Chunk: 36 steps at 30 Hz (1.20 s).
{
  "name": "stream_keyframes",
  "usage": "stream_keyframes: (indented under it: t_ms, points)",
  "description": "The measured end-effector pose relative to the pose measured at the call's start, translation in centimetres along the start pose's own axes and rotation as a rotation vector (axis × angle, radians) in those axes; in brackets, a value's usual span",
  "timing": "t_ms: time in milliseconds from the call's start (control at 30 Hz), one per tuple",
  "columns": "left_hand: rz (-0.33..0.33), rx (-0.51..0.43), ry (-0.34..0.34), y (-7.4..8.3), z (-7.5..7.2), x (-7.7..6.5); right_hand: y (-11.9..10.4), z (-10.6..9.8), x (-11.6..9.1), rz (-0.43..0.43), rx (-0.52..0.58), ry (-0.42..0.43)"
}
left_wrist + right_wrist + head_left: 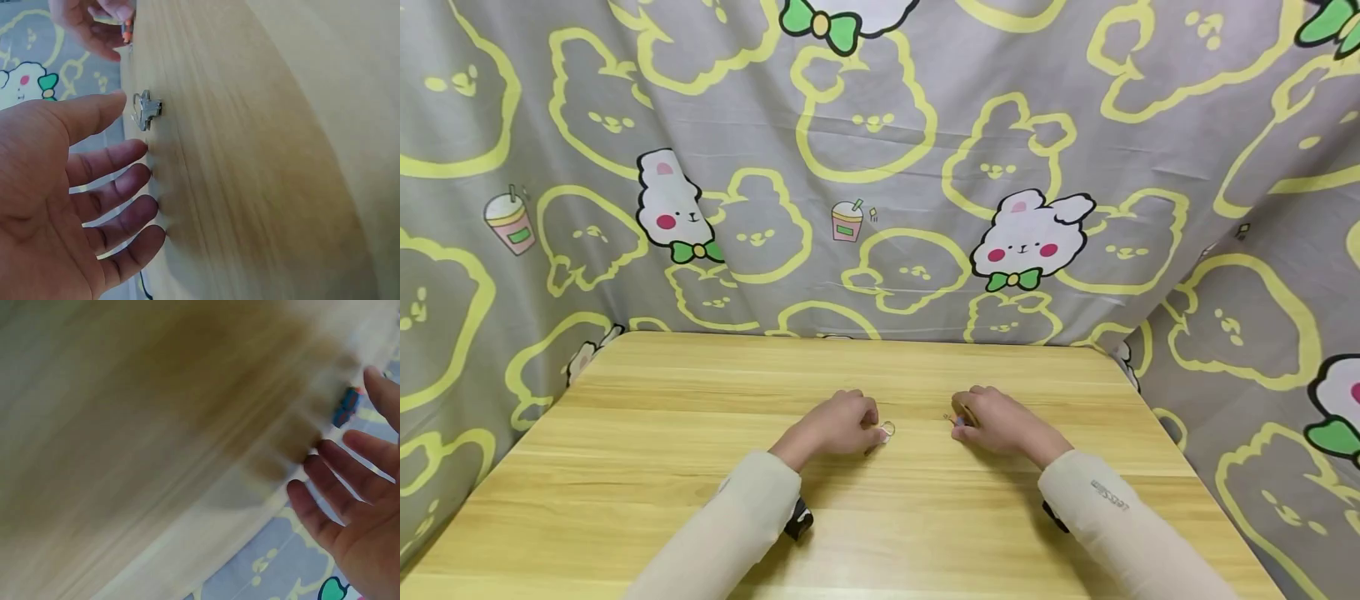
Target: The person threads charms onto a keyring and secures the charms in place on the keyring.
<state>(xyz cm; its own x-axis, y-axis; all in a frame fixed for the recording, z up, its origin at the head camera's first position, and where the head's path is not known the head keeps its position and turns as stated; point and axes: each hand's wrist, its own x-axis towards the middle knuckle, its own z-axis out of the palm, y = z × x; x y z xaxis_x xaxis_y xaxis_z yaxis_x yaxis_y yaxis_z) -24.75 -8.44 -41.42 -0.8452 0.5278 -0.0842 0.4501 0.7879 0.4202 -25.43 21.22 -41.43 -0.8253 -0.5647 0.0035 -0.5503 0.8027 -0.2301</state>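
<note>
My left hand [842, 423] is low over the table, thumb and fingers spread and loosely bent in the left wrist view. Between its thumb and index finger, on the wood, is a small silver metal piece with a ring [147, 110]; no firm grip on it shows. Opposite, my right hand [1000, 421] has its fingers loosely extended at the table surface. A small blue and orange-red item [345, 407] lies by its thumb and index finger, its exact kind too small and blurred to tell. From the head view, the fingers partly hide both items.
The wooden table [880, 533] spreads out under both arms. A grey curtain [895, 108] with yellow outlines and white rabbits hangs behind it and on both sides. Under the left sleeve a black wrist device [800, 520] shows.
</note>
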Motion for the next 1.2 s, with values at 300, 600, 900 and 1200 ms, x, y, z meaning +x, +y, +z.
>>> stream_keyframes:
  t_ms: [300,600,900,1200]
  points:
    - [-0.018,-0.123,0.006,0.4,-0.2,0.7,0.3,0.8,0.0,-0.047,-0.018,0.082]
    - [-0.039,-0.116,0.008,0.6,0.3,1.5,0.3,0.9,0.3,-0.079,-0.056,0.106]
    - [-0.089,-0.222,-0.032,0.7,0.3,2.1,0.3,0.7,0.8,-0.071,-0.067,0.089]
    - [-0.055,-0.240,-0.060,0.7,0.3,2.4,0.5,0.6,1.1,-0.044,0.027,0.077]
